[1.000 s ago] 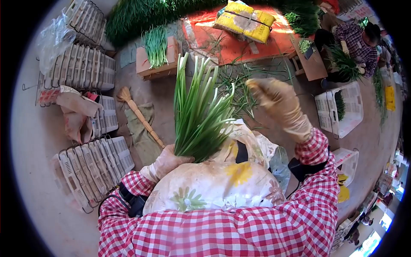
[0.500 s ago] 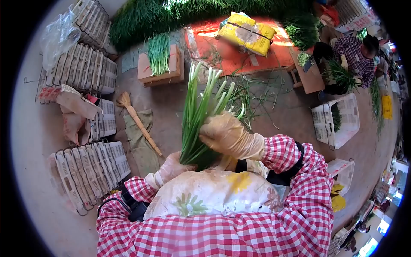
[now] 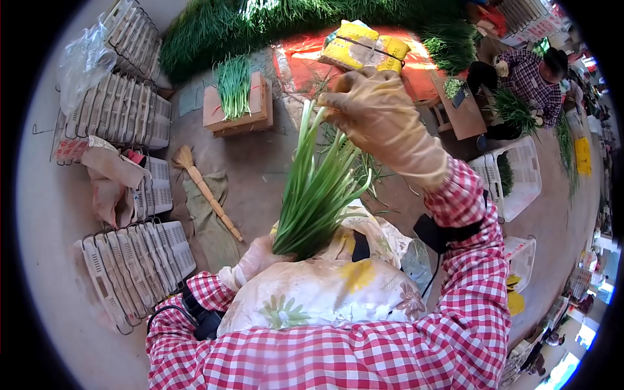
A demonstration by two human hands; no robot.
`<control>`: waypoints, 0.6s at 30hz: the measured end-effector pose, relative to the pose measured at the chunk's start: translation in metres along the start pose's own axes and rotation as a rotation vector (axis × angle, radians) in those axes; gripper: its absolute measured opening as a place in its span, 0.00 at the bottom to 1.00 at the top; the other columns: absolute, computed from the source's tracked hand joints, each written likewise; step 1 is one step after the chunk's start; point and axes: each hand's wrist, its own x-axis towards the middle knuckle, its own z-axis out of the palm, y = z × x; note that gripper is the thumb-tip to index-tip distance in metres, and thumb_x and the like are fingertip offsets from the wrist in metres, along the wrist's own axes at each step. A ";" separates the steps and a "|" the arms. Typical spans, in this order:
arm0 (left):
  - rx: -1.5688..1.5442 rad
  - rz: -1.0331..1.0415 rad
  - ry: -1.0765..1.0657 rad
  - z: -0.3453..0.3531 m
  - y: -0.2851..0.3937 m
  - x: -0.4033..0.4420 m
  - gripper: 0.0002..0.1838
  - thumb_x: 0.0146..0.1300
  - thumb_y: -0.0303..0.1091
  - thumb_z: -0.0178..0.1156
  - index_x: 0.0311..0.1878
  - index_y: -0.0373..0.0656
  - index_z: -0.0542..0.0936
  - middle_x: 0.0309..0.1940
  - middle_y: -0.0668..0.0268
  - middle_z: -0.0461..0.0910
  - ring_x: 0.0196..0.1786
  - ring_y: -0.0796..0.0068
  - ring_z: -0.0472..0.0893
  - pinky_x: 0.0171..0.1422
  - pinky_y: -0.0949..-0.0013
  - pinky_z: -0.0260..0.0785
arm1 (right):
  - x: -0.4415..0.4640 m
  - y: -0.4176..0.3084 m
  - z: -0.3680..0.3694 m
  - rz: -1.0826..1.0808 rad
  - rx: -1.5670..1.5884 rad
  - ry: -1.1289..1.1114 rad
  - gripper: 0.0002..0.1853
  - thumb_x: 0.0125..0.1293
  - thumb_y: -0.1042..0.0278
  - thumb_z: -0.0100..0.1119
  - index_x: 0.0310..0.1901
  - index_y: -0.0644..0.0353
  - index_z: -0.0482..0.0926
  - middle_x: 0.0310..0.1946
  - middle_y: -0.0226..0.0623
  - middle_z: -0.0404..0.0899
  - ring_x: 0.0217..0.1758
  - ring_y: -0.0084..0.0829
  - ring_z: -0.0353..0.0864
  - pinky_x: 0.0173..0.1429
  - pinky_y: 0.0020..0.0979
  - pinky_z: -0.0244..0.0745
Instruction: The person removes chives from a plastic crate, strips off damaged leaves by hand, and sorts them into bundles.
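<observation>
A bunch of long green stalks (image 3: 312, 195) with pale ends up leans over my lap. Its lower, leafy end is in my gloved left hand (image 3: 260, 255), whose fingers are wrapped round it. My gloved right hand (image 3: 377, 117) is raised at the pale tips, thumb and fingers pinched together at the top of a stalk. Below both hands lies a stained flowered apron (image 3: 325, 292). Loose green leaves (image 3: 370, 170) are scattered on the floor beyond the bunch.
A cardboard box (image 3: 260, 110) carries a tied green bunch. Left are stacked white crates (image 3: 140, 263) and a straw broom (image 3: 208, 195). A yellow sack (image 3: 367, 49) lies on orange sheeting. A co-worker (image 3: 530, 81) sits at the right, beyond a white crate (image 3: 517, 179).
My right hand has come up from the middle of the bunch to its pale tips. The bunch leans more to the right and its stalks are more spread; my left hand still holds it low.
</observation>
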 end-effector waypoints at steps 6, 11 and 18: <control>-0.652 -0.226 -0.088 0.007 0.006 0.000 0.24 0.55 0.21 0.64 0.57 0.35 0.72 0.51 0.65 0.76 0.52 0.77 0.73 0.59 0.72 0.67 | -0.018 0.001 0.028 -0.072 0.239 -0.219 0.11 0.48 0.58 0.67 0.33 0.51 0.83 0.33 0.31 0.77 0.44 0.35 0.75 0.58 0.43 0.56; -0.113 -0.095 0.000 0.011 0.013 -0.004 0.25 0.54 0.21 0.65 0.56 0.34 0.72 0.50 0.66 0.77 0.52 0.78 0.74 0.58 0.72 0.68 | -0.033 -0.011 0.045 0.024 0.081 -0.212 0.08 0.51 0.60 0.64 0.29 0.53 0.80 0.27 0.33 0.77 0.37 0.37 0.77 0.63 0.55 0.53; -0.077 -0.071 -0.029 0.011 0.012 -0.003 0.25 0.52 0.21 0.67 0.55 0.33 0.73 0.49 0.66 0.77 0.50 0.80 0.74 0.57 0.74 0.68 | -0.041 -0.008 0.040 0.027 0.246 -0.461 0.09 0.54 0.59 0.62 0.33 0.52 0.81 0.25 0.34 0.78 0.34 0.37 0.80 0.59 0.51 0.60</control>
